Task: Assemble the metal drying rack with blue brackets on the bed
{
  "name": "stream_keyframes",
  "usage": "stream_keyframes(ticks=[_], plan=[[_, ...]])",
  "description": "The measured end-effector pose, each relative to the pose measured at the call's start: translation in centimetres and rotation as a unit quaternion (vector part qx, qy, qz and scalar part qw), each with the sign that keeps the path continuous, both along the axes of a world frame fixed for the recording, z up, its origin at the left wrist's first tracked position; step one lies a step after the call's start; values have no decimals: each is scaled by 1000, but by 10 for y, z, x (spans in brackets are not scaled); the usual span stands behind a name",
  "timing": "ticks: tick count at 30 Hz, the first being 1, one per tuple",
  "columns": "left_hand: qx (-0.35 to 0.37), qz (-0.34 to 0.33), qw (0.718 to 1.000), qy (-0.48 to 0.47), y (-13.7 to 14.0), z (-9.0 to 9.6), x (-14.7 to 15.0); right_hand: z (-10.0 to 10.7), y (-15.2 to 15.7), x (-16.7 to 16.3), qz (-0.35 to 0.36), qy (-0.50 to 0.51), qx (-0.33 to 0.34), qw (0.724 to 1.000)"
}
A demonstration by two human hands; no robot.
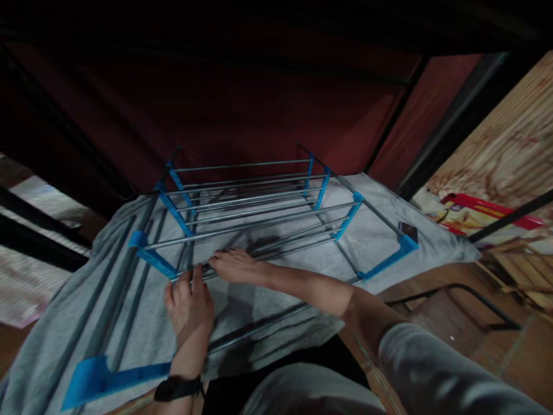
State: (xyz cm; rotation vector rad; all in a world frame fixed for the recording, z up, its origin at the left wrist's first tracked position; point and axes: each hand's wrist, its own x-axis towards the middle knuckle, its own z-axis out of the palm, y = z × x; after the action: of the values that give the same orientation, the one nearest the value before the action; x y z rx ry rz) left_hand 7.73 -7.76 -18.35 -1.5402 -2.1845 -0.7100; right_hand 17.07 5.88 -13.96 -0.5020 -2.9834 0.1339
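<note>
A rack of grey metal tubes (259,218) and blue plastic side brackets lies on a grey cloth. My left hand (190,308), with a black band at its wrist, is closed at the end of a lower metal tube (211,275), close under a blue bracket (158,263). Just right of it, my right hand (233,265) reaches across and is wrapped over the same tube; the fingertips of both hands are partly hidden. Nearer to me, another blue bracket (108,380) sits at the front left corner, beside my left forearm.
The grey cloth (380,202) covers the surface beneath the rack. A dark phone (408,231) lies at its right. Several loose-looking tubes (125,282) run along the left. Behind stands a dark red panel (259,115). A red and yellow package (484,213) and a chair (458,311) are at right.
</note>
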Motion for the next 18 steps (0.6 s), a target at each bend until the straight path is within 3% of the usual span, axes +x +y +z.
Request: stream_keyframes(ticks=[4, 10, 18], plan=[[-19, -39, 999, 22, 17, -7, -11, -3, 9, 24, -12, -5, 23, 1000], [-149, -9, 985, 86, 23, -1, -22, -14, 14, 42, -18, 26, 58, 998], [-153, -24, 978, 142, 20, 9, -26, -16, 30, 77, -41, 25, 93, 995]])
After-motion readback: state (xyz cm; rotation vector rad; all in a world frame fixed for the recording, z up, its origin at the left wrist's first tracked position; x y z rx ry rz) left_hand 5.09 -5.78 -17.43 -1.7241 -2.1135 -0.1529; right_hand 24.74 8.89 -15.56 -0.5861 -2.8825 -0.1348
